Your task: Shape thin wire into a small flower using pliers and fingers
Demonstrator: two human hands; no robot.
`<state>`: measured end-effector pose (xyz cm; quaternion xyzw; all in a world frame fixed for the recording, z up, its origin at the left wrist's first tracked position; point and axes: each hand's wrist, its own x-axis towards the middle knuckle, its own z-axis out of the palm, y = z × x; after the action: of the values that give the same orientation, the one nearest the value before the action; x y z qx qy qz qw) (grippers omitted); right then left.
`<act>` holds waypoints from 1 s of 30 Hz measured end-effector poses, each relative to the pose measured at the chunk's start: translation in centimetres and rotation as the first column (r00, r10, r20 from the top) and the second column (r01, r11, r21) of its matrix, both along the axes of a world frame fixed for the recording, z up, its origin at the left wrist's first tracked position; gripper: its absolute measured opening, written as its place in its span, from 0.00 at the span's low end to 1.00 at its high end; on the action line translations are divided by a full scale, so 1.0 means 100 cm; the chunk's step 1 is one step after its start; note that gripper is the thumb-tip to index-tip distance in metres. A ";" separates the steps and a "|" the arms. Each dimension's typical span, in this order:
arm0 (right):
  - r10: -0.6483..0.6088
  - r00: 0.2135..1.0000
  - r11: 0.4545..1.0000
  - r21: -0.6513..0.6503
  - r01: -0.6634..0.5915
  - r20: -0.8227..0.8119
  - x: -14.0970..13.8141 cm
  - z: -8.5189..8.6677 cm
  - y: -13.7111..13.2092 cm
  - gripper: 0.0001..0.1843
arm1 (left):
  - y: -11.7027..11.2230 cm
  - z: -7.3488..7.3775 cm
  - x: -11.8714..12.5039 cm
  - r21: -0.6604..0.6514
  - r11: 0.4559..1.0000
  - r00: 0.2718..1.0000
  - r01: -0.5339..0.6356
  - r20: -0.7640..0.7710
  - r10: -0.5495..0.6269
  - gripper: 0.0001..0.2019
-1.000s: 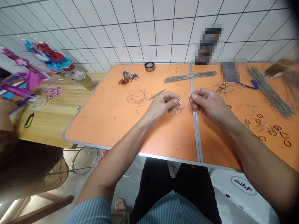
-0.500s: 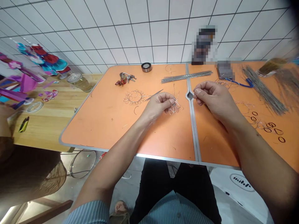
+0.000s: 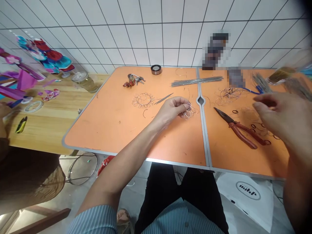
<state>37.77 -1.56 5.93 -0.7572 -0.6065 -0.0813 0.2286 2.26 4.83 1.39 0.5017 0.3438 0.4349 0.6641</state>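
The wire (image 3: 187,114) is thin, silvery and shiny, bent into narrow, rounded loops that fan out like petals. The left hand (image 3: 170,111) pinches it between thumb and forefinger, left of the counter's (image 3: 109,130) seam. The right hand (image 3: 280,118), blurred, has bent fingers; I cannot tell whether they grip anything.

The single view comes from a camera worn on the person's head, facing forward and down past their own shirt (image 3: 185,219) and lap (image 3: 158,191). It sits near enough to show the left hand (image 3: 176,109) and right hand (image 3: 275,118) above the orange table (image 3: 117,135), yet wide enough to reach the tiled wall (image 3: 151,35) behind, a wooden table (image 3: 41,139) leftward and the floor (image 3: 143,169).
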 end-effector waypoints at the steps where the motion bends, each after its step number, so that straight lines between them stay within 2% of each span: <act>1: 0.053 0.990 0.998 0.022 -0.050 -0.127 -0.025 0.006 -0.001 0.14 | 0.000 -0.001 0.000 -0.003 1.000 1.000 0.007 -0.002 -0.007 0.05; 2: 0.153 0.947 0.988 0.009 -0.157 -0.283 -0.051 0.011 0.000 0.12 | 0.000 -0.001 0.000 -0.007 1.000 1.000 0.011 -0.003 -0.011 0.06; 3: 0.254 0.856 0.955 -0.021 -0.295 -0.450 -0.076 0.015 0.004 0.10 | 0.001 -0.002 -0.001 -0.010 1.000 1.000 0.011 -0.001 -0.011 0.07; 5: 0.320 0.698 0.878 -0.076 -0.473 -0.641 -0.116 0.018 0.014 0.06 | 0.002 -0.004 -0.002 -0.009 1.000 1.000 0.006 0.015 -0.006 0.09; 6: 0.330 0.653 0.843 -0.099 -0.529 -0.682 -0.128 0.016 0.020 0.05 | 0.003 -0.005 -0.002 -0.004 1.000 1.000 0.004 0.026 -0.004 0.10; 9: 0.380 0.604 0.793 -0.089 -0.603 -0.701 -0.144 0.007 0.035 0.06 | 0.005 -0.005 -0.003 0.013 1.000 0.999 0.007 0.051 -0.008 0.12; 13: 0.361 0.551 0.807 -0.044 -0.589 -0.752 -0.143 -0.005 0.039 0.07 | 0.007 -0.006 -0.003 0.021 1.000 0.998 0.018 0.060 -0.019 0.13; 21: 0.368 0.489 0.823 0.032 -0.567 -0.791 -0.147 -0.012 0.038 0.07 | 0.010 -0.010 -0.003 0.114 0.993 0.998 -0.035 0.048 0.030 0.17; 25: 0.400 0.527 0.853 0.093 -0.514 -0.750 -0.148 -0.013 0.037 0.07 | 0.010 -0.008 -0.003 0.157 0.986 0.997 -0.063 0.049 0.056 0.20; 30: 0.424 0.628 0.880 0.134 -0.455 -0.653 -0.150 -0.016 0.034 0.05 | 0.011 -0.008 -0.002 0.183 0.982 0.996 -0.041 0.086 0.025 0.24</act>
<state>22.76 1.82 4.31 -0.5691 -0.6518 0.2650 0.4255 2.09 5.94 0.58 0.5369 0.2822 0.4965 0.6210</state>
